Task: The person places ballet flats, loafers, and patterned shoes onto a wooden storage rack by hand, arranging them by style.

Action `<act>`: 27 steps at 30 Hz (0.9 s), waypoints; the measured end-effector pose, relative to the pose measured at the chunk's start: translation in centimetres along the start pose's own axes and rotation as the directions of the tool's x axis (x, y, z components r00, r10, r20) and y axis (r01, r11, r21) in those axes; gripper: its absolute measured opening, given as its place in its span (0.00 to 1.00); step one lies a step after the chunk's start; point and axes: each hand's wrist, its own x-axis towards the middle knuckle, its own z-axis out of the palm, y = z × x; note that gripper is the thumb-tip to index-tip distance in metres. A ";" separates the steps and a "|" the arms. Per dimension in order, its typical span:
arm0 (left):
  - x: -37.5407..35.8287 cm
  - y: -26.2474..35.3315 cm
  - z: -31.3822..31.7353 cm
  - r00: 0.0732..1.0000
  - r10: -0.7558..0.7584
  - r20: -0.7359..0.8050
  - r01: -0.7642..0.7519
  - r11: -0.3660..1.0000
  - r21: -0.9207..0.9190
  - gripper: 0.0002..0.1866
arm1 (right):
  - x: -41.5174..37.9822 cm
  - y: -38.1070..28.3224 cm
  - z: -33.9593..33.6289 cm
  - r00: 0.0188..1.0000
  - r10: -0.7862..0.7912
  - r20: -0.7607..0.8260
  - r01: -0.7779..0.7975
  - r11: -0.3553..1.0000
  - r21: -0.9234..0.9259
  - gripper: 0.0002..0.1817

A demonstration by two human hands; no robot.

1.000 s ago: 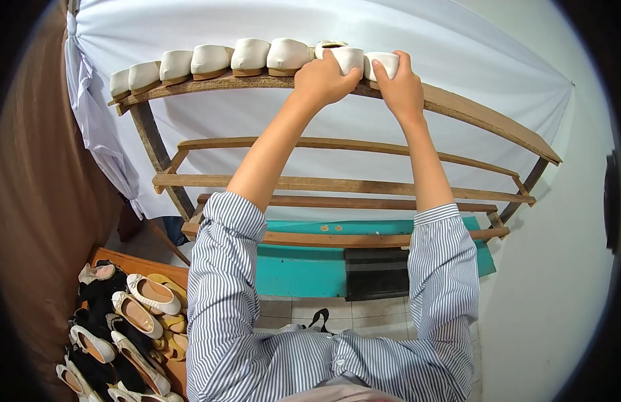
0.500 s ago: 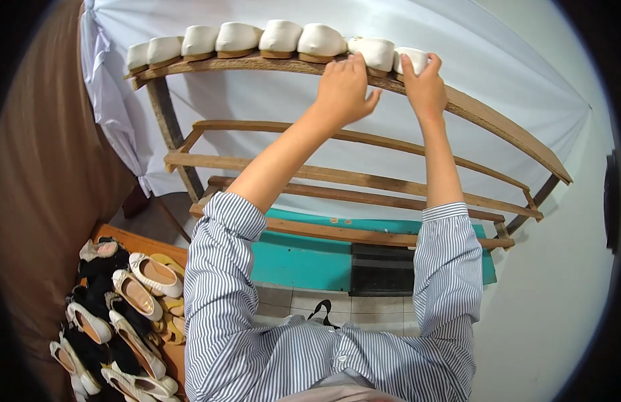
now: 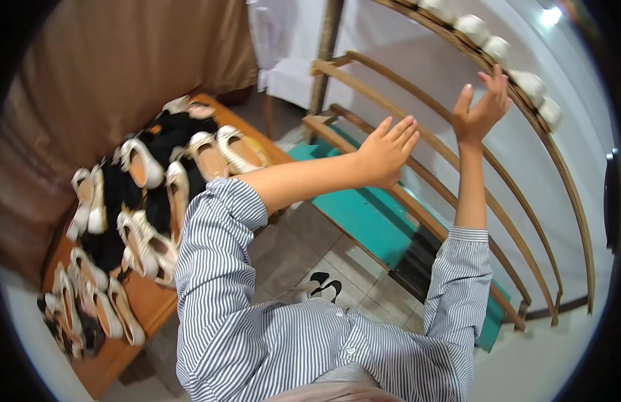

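Both hands are off the shoes and hold nothing. My left hand [image 3: 389, 151] is stretched out with its fingers spread, in front of the middle bars of the wooden rack [image 3: 384, 100]. My right hand [image 3: 481, 110] is raised, fingers apart, just below the rack's top plank. Along that plank stands a row of white shoes, heels facing me; one white shoe [image 3: 529, 86] is close beside my right fingertips, and another white shoe [image 3: 550, 112] stands at the row's near end.
To the left, an orange-brown wooden table [image 3: 163, 301] bears many white flats, such as a flat with a bow [image 3: 142, 163], and black and yellow footwear. A teal board [image 3: 364, 221] lies low under the rack. A brown curtain [image 3: 123, 60] hangs behind the table.
My view has turned left toward the table. Both hands have let go of the shoes on the top plank and come away, the left one farther down.
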 end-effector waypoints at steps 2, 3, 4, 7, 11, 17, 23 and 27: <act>-5.1 -0.6 -0.6 0.992 -0.095 0.088 0.092 0.995 0.038 0.44 | -2.0 -5.0 2.4 0.993 0.023 0.119 -0.042 0.986 0.163 0.15; -7.7 -1.1 -0.5 0.976 -0.145 0.163 0.137 0.989 0.057 0.45 | -3.5 -7.7 3.6 0.980 0.040 0.195 -0.087 0.968 0.237 0.13; -10.3 -1.7 -0.5 0.956 -0.199 0.216 0.187 0.980 0.072 0.46 | -5.0 -10.4 4.9 0.965 0.043 0.260 -0.120 0.950 0.288 0.13; -18.1 -4.6 -1.6 0.839 -0.400 0.368 0.374 0.916 0.143 0.46 | -9.4 -19.1 8.3 0.905 0.030 0.424 -0.217 0.890 0.401 0.12; -26.6 -9.7 -6.2 0.650 -0.677 0.345 0.562 0.734 0.380 0.45 | -11.5 -29.4 10.2 0.816 -0.113 0.567 -0.247 0.819 0.518 0.12; -39.6 -16.8 -15.2 0.344 -0.934 0.094 0.803 0.345 0.486 0.44 | -10.3 -42.3 13.6 0.786 -0.270 0.556 -0.211 0.728 0.652 0.18; -53.4 -20.8 -23.7 0.013 -0.997 0.075 0.808 0.054 0.587 0.46 | -10.1 -54.2 18.4 0.586 -0.328 0.741 -0.411 0.668 0.620 0.26; -60.5 -21.5 -25.7 -0.180 -0.976 0.122 0.814 -0.078 0.576 0.47 | -12.5 -59.5 21.3 0.334 -0.310 0.890 -0.600 0.658 0.455 0.37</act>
